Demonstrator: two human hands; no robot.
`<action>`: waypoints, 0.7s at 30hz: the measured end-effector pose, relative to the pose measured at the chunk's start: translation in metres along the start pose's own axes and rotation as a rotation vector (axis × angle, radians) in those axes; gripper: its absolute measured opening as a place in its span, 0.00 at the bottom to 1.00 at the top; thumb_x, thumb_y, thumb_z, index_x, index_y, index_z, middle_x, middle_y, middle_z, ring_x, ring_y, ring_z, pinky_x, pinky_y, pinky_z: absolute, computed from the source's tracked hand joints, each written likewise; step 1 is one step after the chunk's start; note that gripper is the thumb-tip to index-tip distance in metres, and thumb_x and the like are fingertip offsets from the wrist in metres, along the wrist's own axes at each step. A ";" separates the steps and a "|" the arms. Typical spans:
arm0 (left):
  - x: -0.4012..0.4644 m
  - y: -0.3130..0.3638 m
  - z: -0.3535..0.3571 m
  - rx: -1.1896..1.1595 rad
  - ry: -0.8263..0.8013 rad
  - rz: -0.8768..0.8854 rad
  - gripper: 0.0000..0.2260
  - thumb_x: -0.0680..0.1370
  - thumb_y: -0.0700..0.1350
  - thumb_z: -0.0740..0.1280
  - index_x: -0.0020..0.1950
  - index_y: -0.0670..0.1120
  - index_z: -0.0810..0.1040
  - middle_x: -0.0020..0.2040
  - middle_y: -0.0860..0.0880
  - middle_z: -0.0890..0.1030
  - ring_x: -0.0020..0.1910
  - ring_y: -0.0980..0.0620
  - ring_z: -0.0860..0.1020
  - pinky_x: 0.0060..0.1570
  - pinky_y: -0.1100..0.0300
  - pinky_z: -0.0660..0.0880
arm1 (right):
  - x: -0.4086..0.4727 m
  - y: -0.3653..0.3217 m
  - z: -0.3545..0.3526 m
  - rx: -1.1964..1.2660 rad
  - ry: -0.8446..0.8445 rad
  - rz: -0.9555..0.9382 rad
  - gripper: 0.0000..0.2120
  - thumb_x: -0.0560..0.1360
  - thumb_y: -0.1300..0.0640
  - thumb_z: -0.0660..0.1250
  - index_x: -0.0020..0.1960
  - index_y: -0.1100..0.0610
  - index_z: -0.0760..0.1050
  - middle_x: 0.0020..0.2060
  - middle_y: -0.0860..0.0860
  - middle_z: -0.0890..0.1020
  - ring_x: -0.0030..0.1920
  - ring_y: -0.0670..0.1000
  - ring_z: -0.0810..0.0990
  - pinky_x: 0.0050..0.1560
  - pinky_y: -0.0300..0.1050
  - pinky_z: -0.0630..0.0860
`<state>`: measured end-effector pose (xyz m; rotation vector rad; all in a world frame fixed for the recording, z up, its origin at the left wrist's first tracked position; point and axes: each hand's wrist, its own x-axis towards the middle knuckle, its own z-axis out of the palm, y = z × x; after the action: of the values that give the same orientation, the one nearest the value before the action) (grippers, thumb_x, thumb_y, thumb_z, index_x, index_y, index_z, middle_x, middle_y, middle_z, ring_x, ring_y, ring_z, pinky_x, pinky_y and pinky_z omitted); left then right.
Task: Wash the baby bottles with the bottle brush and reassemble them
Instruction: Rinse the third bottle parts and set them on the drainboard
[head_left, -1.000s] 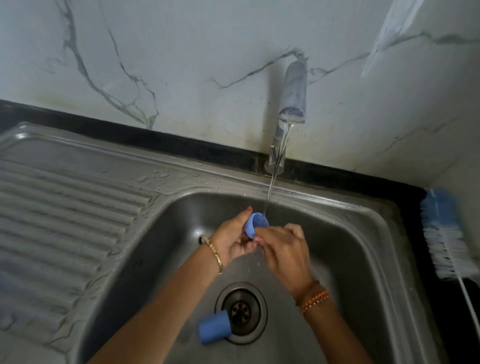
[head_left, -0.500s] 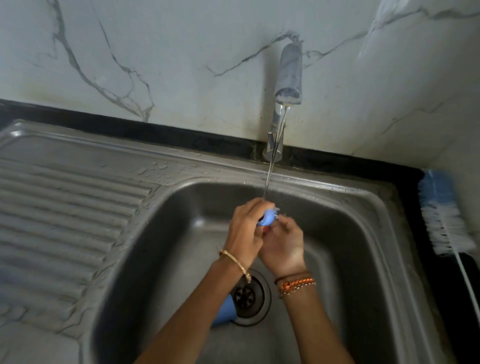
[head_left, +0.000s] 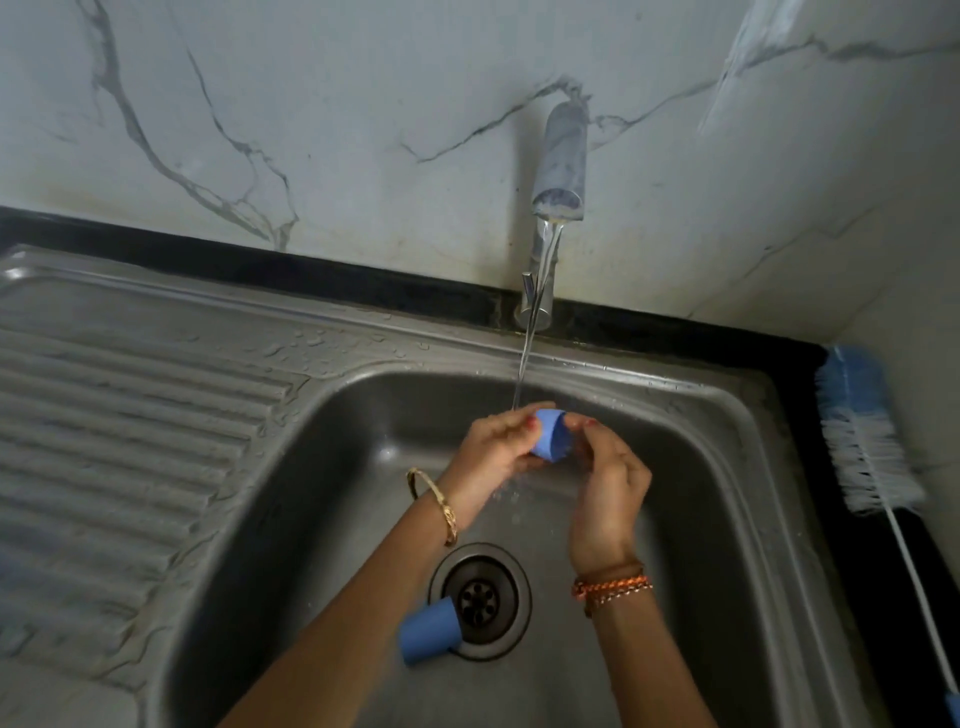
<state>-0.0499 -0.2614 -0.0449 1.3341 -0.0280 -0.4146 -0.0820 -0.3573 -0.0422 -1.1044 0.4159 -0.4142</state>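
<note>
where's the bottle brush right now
In the head view the bottle brush lies untouched on the dark counter along the right edge of the sink, bristle end toward the wall, well clear of both hands.

A single head-worn wide-angle view looks steeply down and forward from close above the sink (head_left: 727, 415), toward the marble wall (head_left: 363, 130).

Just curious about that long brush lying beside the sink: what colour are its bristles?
The bottle brush has blue bristles at the tip, white below; the head view shows it.
</note>
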 end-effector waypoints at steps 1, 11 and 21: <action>0.001 -0.002 0.001 0.210 0.030 0.106 0.17 0.77 0.42 0.64 0.64 0.39 0.72 0.50 0.43 0.79 0.44 0.55 0.79 0.46 0.65 0.76 | 0.002 0.000 -0.001 0.079 -0.016 0.176 0.10 0.75 0.64 0.61 0.38 0.58 0.80 0.31 0.48 0.83 0.38 0.46 0.80 0.41 0.36 0.75; -0.005 -0.005 -0.032 1.173 0.353 0.719 0.25 0.56 0.28 0.75 0.52 0.37 0.80 0.48 0.41 0.81 0.45 0.42 0.78 0.48 0.66 0.70 | 0.015 -0.008 0.028 -0.047 -0.459 0.638 0.14 0.79 0.52 0.59 0.46 0.60 0.77 0.36 0.54 0.82 0.37 0.49 0.81 0.38 0.39 0.79; -0.034 0.034 -0.011 0.210 0.307 0.162 0.16 0.72 0.24 0.64 0.58 0.34 0.76 0.43 0.49 0.79 0.41 0.56 0.78 0.38 0.73 0.76 | 0.013 -0.050 0.044 -0.734 -0.568 0.140 0.09 0.75 0.57 0.65 0.52 0.54 0.68 0.40 0.50 0.74 0.34 0.45 0.74 0.27 0.33 0.71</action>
<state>-0.0691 -0.2345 -0.0080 1.5778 0.0772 -0.0673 -0.0536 -0.3501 0.0188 -1.8212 0.1276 0.2127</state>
